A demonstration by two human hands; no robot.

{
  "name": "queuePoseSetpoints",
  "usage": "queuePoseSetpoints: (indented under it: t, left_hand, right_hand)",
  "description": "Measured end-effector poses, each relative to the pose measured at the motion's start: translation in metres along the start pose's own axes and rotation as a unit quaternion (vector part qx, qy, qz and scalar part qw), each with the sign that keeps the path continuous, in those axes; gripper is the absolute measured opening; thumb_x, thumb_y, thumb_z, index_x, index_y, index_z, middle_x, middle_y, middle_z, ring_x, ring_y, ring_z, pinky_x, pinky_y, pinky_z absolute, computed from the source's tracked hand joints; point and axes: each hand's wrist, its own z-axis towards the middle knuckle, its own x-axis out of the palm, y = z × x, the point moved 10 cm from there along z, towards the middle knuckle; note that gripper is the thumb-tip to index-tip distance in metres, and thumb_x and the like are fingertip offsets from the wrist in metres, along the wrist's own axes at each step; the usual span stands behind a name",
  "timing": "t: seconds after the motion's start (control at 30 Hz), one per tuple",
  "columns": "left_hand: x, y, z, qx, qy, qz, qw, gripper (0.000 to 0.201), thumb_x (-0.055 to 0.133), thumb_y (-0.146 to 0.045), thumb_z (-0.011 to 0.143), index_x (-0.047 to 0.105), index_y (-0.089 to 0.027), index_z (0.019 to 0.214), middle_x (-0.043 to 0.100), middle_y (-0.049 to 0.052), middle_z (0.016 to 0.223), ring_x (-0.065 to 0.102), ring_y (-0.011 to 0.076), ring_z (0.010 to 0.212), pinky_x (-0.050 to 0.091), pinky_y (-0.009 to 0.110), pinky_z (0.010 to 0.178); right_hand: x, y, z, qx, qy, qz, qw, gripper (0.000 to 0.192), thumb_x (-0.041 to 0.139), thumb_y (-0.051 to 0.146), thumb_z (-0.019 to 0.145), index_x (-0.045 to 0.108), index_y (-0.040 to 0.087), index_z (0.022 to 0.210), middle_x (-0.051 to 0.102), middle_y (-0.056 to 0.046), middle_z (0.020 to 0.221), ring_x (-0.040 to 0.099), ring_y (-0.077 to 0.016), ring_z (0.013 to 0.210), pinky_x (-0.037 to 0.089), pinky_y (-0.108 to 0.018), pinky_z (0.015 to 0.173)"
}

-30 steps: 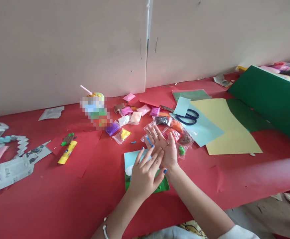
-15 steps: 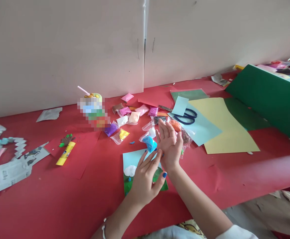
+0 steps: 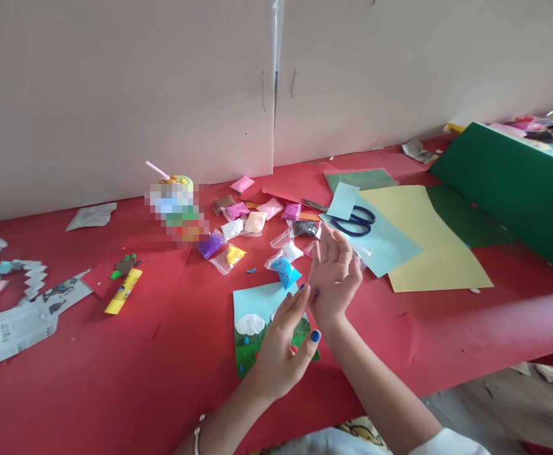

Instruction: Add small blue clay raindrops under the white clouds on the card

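Observation:
My left hand, blue-nailed and palm down, has its fingers stretched out, their tips against the heel of my right palm. My right hand is turned palm up with its fingers loosely extended. A tiny blue bit, perhaps clay, shows on that palm beside my left fingertips. Beneath the hands lies a picture card with light-blue sky, a white cloud, green ground and blue drops, partly covered by my left hand. Just beyond my fingers is an opened bag of blue clay.
Several clay bags, including a yellow one and a purple one, lie on the red table cover. Scissors rest on paper sheets to the right, near a green board. A glue stick lies left.
Both hands have shifted slightly: my right hand moved a little to the right, and my left fingers drew together and tilted up. More of the card's cloud and ground shows.

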Motion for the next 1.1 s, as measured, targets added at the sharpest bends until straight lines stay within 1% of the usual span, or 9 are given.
queuePoseSetpoints:
  t: [0.1,0.27,0.33,0.43,0.53,0.67,0.83,1.0,1.1]
  left_hand:
    - [-0.009,0.002,0.001,0.010,-0.053,0.033,0.998,0.052,0.043,-0.029,0.097,0.033,-0.027,0.148,0.050,0.006,0.144,0.043,0.0218,0.137,0.046,0.040,0.109]
    - [-0.017,-0.009,0.002,0.079,-0.116,0.111,0.984,0.047,0.047,-0.012,0.091,0.050,-0.028,0.134,0.066,0.003,0.125,0.059,0.0192,0.120,0.048,0.041,0.104]
    - [-0.023,-0.013,0.002,0.090,-0.144,0.118,0.978,0.041,0.051,-0.009,0.088,0.056,-0.027,0.125,0.071,0.001,0.114,0.063,0.0180,0.112,0.052,0.038,0.098]
    - [-0.033,-0.016,0.003,0.094,-0.175,0.112,0.974,0.027,0.057,-0.011,0.087,0.065,-0.025,0.109,0.073,0.001,0.099,0.066,0.0167,0.099,0.055,0.034,0.087]
    - [-0.039,-0.017,0.005,0.096,-0.182,0.110,0.972,0.017,0.062,-0.012,0.085,0.067,-0.023,0.096,0.073,0.000,0.090,0.066,0.0158,0.089,0.055,0.032,0.081]
    - [-0.041,-0.016,0.006,0.097,-0.179,0.100,0.974,0.013,0.063,-0.009,0.084,0.065,-0.022,0.087,0.071,-0.001,0.083,0.064,0.0152,0.085,0.054,0.031,0.079]
    - [-0.041,-0.014,0.007,0.100,-0.172,0.108,0.974,0.011,0.062,-0.012,0.085,0.065,-0.022,0.088,0.071,-0.001,0.083,0.064,0.0159,0.085,0.052,0.032,0.080]
    - [-0.040,-0.017,0.009,0.121,-0.151,0.131,0.972,0.011,0.061,-0.013,0.086,0.065,-0.023,0.090,0.072,-0.001,0.084,0.063,0.0158,0.084,0.050,0.033,0.079]
    - [-0.040,-0.018,0.009,0.130,-0.144,0.140,0.971,0.012,0.060,-0.012,0.087,0.065,-0.023,0.090,0.072,-0.001,0.085,0.063,0.0154,0.084,0.050,0.032,0.079]
  right_hand:
    - [0.005,-0.003,-0.003,0.015,0.017,0.027,0.999,0.047,0.019,0.045,0.093,0.050,0.029,0.125,0.048,-0.004,0.145,0.036,-0.0191,0.142,0.027,-0.049,0.117]
    - [0.001,-0.013,-0.003,0.048,0.001,0.054,0.997,0.043,0.022,0.046,0.093,0.052,0.030,0.119,0.049,-0.003,0.144,0.036,-0.0187,0.141,0.026,-0.048,0.117]
    - [0.003,-0.016,-0.004,0.059,0.011,0.078,0.995,0.041,0.024,0.046,0.092,0.054,0.030,0.116,0.052,-0.003,0.142,0.038,-0.0187,0.140,0.026,-0.047,0.117]
    - [0.013,-0.020,-0.009,0.075,0.051,0.118,0.989,0.038,0.029,0.047,0.091,0.055,0.028,0.111,0.055,-0.005,0.139,0.042,-0.0197,0.137,0.028,-0.047,0.116]
    - [0.022,-0.027,-0.015,0.120,0.077,0.149,0.978,0.037,0.034,0.050,0.090,0.057,0.028,0.109,0.057,-0.004,0.137,0.044,-0.0203,0.136,0.031,-0.046,0.114]
    - [0.027,-0.033,-0.021,0.166,0.081,0.190,0.964,0.035,0.041,0.054,0.088,0.061,0.030,0.106,0.062,-0.001,0.130,0.045,-0.0198,0.134,0.029,-0.044,0.114]
    - [0.032,-0.034,-0.025,0.183,0.095,0.212,0.955,0.035,0.042,0.055,0.088,0.063,0.031,0.103,0.065,0.000,0.123,0.047,-0.0204,0.132,0.030,-0.043,0.113]
    - [0.029,-0.041,-0.025,0.214,0.076,0.218,0.949,0.037,0.044,0.057,0.085,0.063,0.030,0.102,0.065,-0.001,0.123,0.047,-0.0217,0.132,0.031,-0.043,0.113]
    - [0.030,-0.041,-0.025,0.218,0.080,0.204,0.951,0.038,0.043,0.058,0.084,0.062,0.031,0.103,0.064,-0.002,0.125,0.047,-0.0219,0.132,0.032,-0.044,0.112]
